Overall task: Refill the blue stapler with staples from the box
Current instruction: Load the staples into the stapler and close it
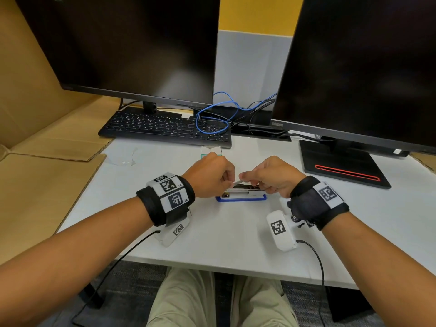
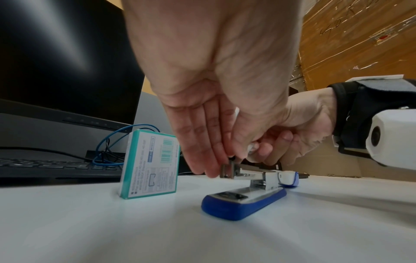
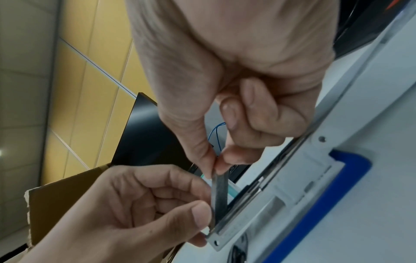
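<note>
A white table is standing over grey carpet. Two dark monitors are sitting along its far edge, with a black keyboard and blue cables between them. Brown cardboard is lining the left edge. A yellow wall is showing behind a pale partition.
</note>
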{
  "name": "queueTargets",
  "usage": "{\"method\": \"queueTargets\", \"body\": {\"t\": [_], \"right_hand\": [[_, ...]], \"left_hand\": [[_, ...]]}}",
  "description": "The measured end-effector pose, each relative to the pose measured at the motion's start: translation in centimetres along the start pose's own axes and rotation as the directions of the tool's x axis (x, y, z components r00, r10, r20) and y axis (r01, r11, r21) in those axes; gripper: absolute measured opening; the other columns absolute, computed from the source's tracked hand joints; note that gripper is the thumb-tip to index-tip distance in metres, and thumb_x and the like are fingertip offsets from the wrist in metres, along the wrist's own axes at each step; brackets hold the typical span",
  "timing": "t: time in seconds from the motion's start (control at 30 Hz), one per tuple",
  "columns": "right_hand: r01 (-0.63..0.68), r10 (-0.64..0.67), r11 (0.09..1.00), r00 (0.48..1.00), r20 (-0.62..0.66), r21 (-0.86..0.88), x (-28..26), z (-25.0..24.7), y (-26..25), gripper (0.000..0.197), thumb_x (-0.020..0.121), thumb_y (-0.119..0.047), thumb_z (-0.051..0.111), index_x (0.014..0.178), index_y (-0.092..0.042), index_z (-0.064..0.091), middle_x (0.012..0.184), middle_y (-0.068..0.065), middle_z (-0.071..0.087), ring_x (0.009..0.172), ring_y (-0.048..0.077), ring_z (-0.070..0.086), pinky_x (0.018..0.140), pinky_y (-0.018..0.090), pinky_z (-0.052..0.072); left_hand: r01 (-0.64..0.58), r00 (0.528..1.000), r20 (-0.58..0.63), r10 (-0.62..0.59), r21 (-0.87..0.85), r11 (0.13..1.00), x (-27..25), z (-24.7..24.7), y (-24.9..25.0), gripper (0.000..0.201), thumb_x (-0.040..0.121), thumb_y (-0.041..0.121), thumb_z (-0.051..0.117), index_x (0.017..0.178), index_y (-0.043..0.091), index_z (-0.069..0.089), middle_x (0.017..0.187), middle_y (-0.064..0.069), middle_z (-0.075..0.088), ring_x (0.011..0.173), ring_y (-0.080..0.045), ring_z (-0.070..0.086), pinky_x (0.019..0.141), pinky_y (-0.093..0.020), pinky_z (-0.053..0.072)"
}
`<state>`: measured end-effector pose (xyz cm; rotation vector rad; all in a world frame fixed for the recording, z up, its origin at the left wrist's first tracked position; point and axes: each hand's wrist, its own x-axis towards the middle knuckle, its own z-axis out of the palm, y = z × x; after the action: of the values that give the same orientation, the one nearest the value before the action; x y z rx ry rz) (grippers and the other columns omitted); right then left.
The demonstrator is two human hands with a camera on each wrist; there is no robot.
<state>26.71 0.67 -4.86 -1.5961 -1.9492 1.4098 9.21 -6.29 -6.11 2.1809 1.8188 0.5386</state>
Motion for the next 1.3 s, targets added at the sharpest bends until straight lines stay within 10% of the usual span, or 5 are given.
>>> {"method": "queueTargets", "body": {"t": [0.33, 0.6, 1.0, 1.3], "right_hand": [[0.174, -0.176, 0.979, 0.984, -0.006, -0.104, 0.0, -0.4, 0.5, 0.022, 0.082, -0.029, 0.078, 0.072, -0.011, 0.072, 0.062, -0.001, 0.06, 0.054, 0.012, 0.048, 0.051, 0.024, 0.042], [0.549, -0.543, 0.762, 0.831, 0.124, -0.342, 0.0, -0.9, 0.5, 0.009, 0.077, -0.018, 0.083, 0.085, -0.014, 0.08, 0.076, -0.004, 0.075, 0.059, -0.005, 0.062, 0.062, 0.009, 0.049], [0.589, -0.598, 0.713, 0.794, 0.109, -0.38, 0.3, -1.2, 1.6, 0.005, 0.077, -0.017, 0.081, 0.081, -0.017, 0.08, 0.076, -0.006, 0.076, 0.067, 0.012, 0.067, 0.064, 0.012, 0.051], [0.575, -0.574, 0.667, 0.802, 0.165, -0.473, 0.3, -1.1, 1.4, 0.006, 0.079, -0.02, 0.08, 0.084, -0.017, 0.079, 0.079, -0.007, 0.077, 0.065, 0.0, 0.065, 0.064, 0.008, 0.048]], "left_hand": [[-0.002, 0.998, 0.065, -0.002, 0.056, 0.998, 0.1, -0.2, 0.6, 0.015, 0.085, 0.02, 0.064, 0.095, 0.019, 0.076, 0.085, 0.003, 0.077, 0.082, -0.018, 0.07, 0.08, -0.04, 0.059], [0.008, 0.997, 0.073, -0.011, 0.041, 0.999, 0.3, 0.1, 0.4, 0.013, 0.085, 0.02, 0.064, 0.094, 0.016, 0.072, 0.084, 0.001, 0.075, 0.083, -0.019, 0.069, 0.081, -0.038, 0.058], [0.037, 0.993, 0.116, -0.038, 0.008, 0.999, -0.2, -0.3, -0.3, 0.019, 0.078, 0.024, 0.079, 0.093, 0.012, 0.077, 0.077, 0.001, 0.078, 0.071, -0.011, 0.072, 0.074, -0.034, 0.062], [0.014, 0.998, 0.06, -0.017, 0.064, 0.998, -0.3, -0.1, -0.4, 0.013, 0.084, 0.026, 0.069, 0.093, 0.02, 0.076, 0.078, 0.005, 0.077, 0.072, -0.005, 0.06, 0.078, -0.038, 0.059]]}}
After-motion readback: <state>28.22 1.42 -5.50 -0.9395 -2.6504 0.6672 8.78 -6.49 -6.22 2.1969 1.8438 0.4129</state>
